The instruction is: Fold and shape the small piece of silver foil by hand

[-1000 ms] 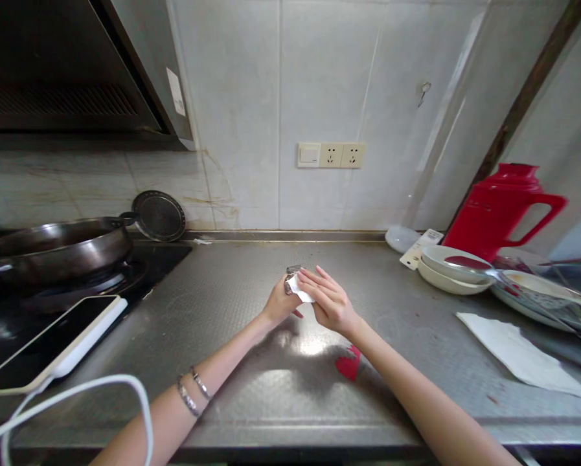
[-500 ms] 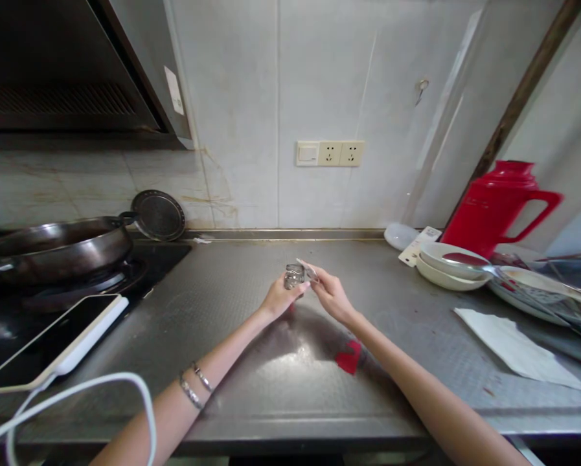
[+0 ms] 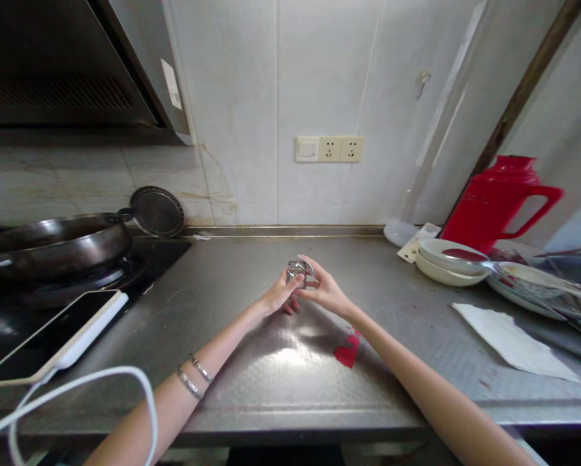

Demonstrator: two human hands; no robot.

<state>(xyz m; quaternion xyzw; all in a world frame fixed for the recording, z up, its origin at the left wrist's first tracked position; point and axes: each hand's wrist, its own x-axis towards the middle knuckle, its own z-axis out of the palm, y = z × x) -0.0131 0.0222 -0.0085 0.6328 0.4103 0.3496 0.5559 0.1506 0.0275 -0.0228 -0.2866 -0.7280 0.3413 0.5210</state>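
Observation:
A small shiny, see-through grey object (image 3: 296, 274), looking like glass, is between my two hands, held above the steel counter (image 3: 232, 304). Its exact kind cannot be made out. My left hand (image 3: 279, 295) is closed around its left and near side, the thumb across its front. From the right, my right hand (image 3: 325, 290) grips the same object with bent fingers, the index finger curving over its upper right edge. The fingers partly cover it. Beneath my right forearm, a red patch (image 3: 347, 353) shows on the counter.
Left lie a phone (image 3: 52, 336) with a white cable (image 3: 100, 372) and a pan (image 3: 61, 241) on the cooktop; a round dark lid (image 3: 157, 212) leans on the wall. Right are a red thermos (image 3: 489, 207), stacked bowls (image 3: 445, 274), dishes (image 3: 537, 288) and a paper napkin (image 3: 513, 343).
My right hand has turned and now wraps the right side of the object; the thin whitish piece at its fingertips earlier no longer stands out. My left thumb has moved across the object's front.

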